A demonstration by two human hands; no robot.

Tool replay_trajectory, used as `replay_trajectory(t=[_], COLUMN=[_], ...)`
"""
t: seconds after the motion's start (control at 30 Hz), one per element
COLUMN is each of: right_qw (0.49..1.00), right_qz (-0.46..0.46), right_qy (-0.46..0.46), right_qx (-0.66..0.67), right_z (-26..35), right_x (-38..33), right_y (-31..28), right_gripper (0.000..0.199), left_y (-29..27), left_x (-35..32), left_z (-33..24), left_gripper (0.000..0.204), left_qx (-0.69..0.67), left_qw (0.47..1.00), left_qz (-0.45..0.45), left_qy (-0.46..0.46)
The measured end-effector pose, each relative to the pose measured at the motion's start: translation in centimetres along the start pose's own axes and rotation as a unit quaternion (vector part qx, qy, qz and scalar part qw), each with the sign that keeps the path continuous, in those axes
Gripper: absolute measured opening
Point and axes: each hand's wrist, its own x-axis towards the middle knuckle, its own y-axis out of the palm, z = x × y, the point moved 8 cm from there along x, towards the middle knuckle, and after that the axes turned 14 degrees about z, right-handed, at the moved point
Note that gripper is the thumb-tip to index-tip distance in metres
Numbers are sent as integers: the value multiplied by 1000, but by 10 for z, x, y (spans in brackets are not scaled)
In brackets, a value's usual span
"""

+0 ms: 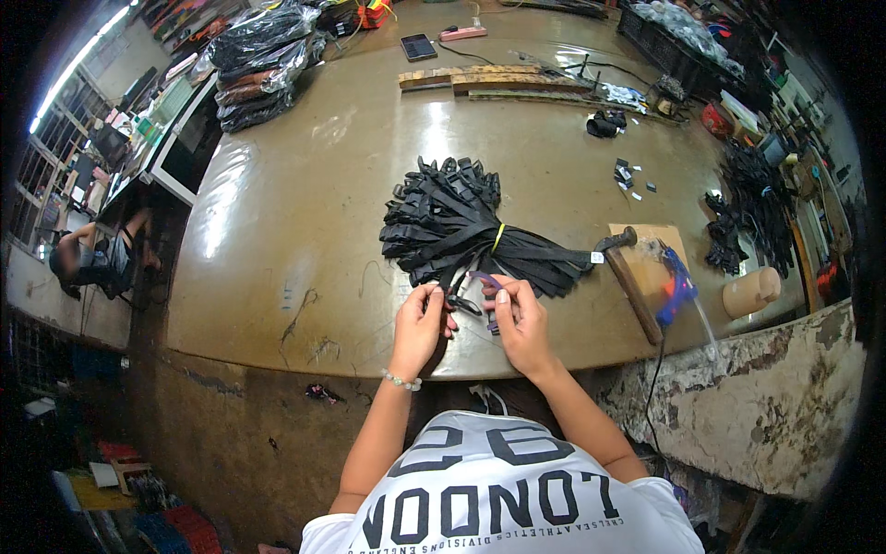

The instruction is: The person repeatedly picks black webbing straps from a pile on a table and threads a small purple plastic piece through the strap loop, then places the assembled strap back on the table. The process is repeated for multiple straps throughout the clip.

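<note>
At the table's near edge, my left hand (421,323) pinches the end of a black strap (448,280). To its right my right hand (521,325) is closed on a narrow purple strap (484,276), which loops up between the two hands. A small black piece like a buckle (464,305) hangs between them; which strap it belongs to I cannot tell. Just beyond lies a thick bundle of black straps (443,217) with buckles at its left end. A yellow tie (498,237) cinches the bundle, and its loose ends fan out to the right.
A hammer (631,286) lies right of the bundle by a cardboard piece, with a blue glue gun (678,286) and a tan roll (751,293) beyond. Wooden strips (498,81), a phone (418,47) and bagged stacks (263,69) sit far back. Another person (97,254) sits at far left.
</note>
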Motion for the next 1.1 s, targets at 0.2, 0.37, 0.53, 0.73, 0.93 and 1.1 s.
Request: replay_trajectory(t=[0.2, 0.37, 0.53, 0.73, 0.93, 1.1], right_qw=[987, 981, 983, 974, 966, 968], right_qz=[119, 129, 135, 147, 153, 136], right_qy=[53, 50, 80, 63, -3, 57], right_qx=[-89, -139, -93, -163, -209, -201], right_z=[-3, -10, -11, 2, 6, 4], right_x=[18, 26, 27, 29, 28, 27], right_y=[8, 1, -6, -7, -4, -13], right_gripper=[24, 23, 19, 16, 16, 18], left_y=[10, 9, 9, 12, 10, -5], left_x=[-2, -6, -7, -11, -9, -7], left_z=[-14, -23, -31, -40, -34, -45], left_gripper=[24, 23, 23, 23, 21, 22], left_qx=[45, 201, 258, 316, 277, 297], left_qw=[997, 977, 962, 940, 954, 946], left_qz=[-4, -34, -49, -77, -79, -73], left_qy=[64, 59, 78, 106, 85, 109])
